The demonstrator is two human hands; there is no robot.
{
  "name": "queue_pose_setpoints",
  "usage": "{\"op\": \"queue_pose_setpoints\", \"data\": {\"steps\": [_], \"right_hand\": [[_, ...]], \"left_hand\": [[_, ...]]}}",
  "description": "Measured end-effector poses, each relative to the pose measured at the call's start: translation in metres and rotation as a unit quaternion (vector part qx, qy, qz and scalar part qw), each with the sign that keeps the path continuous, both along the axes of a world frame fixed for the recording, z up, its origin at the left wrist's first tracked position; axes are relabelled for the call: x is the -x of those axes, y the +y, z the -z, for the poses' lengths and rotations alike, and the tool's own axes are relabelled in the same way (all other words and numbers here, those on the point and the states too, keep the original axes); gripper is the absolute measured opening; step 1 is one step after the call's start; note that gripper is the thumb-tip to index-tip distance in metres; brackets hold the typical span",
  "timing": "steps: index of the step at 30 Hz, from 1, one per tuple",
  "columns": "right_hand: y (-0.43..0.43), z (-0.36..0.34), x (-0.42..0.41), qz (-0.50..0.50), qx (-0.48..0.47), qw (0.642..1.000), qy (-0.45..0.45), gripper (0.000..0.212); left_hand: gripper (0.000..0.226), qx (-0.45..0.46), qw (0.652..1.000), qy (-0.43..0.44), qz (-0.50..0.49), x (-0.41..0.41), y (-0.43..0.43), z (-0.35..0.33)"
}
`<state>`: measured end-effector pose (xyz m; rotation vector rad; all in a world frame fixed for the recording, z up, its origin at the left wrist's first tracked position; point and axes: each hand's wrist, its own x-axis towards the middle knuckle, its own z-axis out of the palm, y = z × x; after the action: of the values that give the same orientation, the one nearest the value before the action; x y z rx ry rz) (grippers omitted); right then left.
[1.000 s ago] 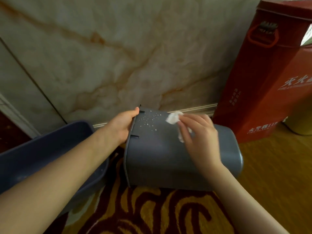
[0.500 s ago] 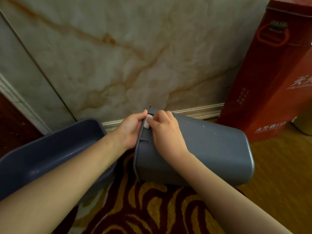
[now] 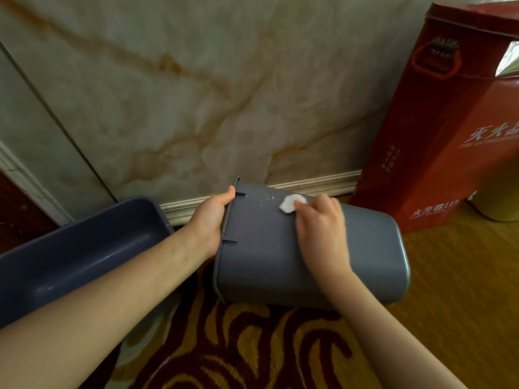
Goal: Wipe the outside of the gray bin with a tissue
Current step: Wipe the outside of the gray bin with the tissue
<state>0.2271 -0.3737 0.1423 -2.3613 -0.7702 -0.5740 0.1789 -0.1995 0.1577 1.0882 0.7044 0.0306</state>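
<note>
The gray bin (image 3: 266,262) lies on its side on the patterned carpet, its open mouth facing left and its base to the right. My left hand (image 3: 212,220) grips the bin's rim at the mouth, thumb on the outer wall. My right hand (image 3: 320,228) presses a small crumpled white tissue (image 3: 290,204) onto the bin's upper outer side, near the far edge. Small white specks dot the wall just left of the tissue.
A second gray tub (image 3: 75,251) sits at the left, against the bin's mouth. A tall red fire-extinguisher box (image 3: 449,130) stands at the right against the marble wall (image 3: 210,94). A white skirting board (image 3: 309,185) runs behind the bin. Wooden floor (image 3: 463,290) lies to the right.
My right hand with the tissue slid left to the bin's rim half a second ago, then back right along the upper side. My left hand kept its hold on the rim.
</note>
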Motion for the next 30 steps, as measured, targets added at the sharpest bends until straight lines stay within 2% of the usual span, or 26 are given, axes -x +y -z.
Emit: {"op": "queue_pose_setpoints", "data": {"steps": [4, 7, 9, 11, 13, 16, 20, 24, 30], "right_hand": [[-0.050, 0.010, -0.026, 0.128, -0.018, 0.991, 0.032, 0.011], [-0.066, 0.008, -0.035, 0.186, -0.047, 0.979, 0.076, 0.020], [-0.053, -0.003, -0.031, 0.166, -0.104, 0.978, 0.074, 0.020], [-0.022, -0.017, -0.021, 0.105, -0.158, 0.980, 0.058, 0.017], [0.016, -0.029, -0.012, 0.032, -0.173, 0.983, 0.062, 0.016], [0.058, -0.028, 0.001, -0.059, -0.095, 0.991, 0.075, 0.016], [0.060, -0.011, 0.008, -0.090, 0.006, 0.995, 0.031, 0.025], [0.036, -0.005, 0.005, -0.024, 0.047, 0.998, -0.025, 0.025], [-0.036, 0.016, -0.026, 0.155, 0.032, 0.987, 0.020, 0.022]], "left_hand": [[0.040, 0.000, 1.000, 0.005, -0.029, 0.000, -0.005, -0.004], [0.038, 0.001, 0.999, -0.013, -0.040, -0.003, -0.007, -0.007], [0.036, 0.008, 0.999, -0.037, -0.028, -0.004, -0.008, -0.006], [0.037, 0.018, 0.998, -0.065, -0.001, -0.004, -0.014, -0.004], [0.039, 0.018, 0.996, -0.089, 0.022, -0.004, -0.021, 0.001], [0.036, 0.011, 0.993, -0.119, 0.021, -0.002, -0.025, 0.008], [0.036, 0.023, 0.991, -0.127, 0.023, 0.006, -0.018, 0.015], [0.047, 0.052, 0.991, -0.111, 0.045, 0.006, -0.018, 0.017], [0.043, 0.053, 0.993, -0.095, 0.049, 0.006, -0.014, 0.020]]}}
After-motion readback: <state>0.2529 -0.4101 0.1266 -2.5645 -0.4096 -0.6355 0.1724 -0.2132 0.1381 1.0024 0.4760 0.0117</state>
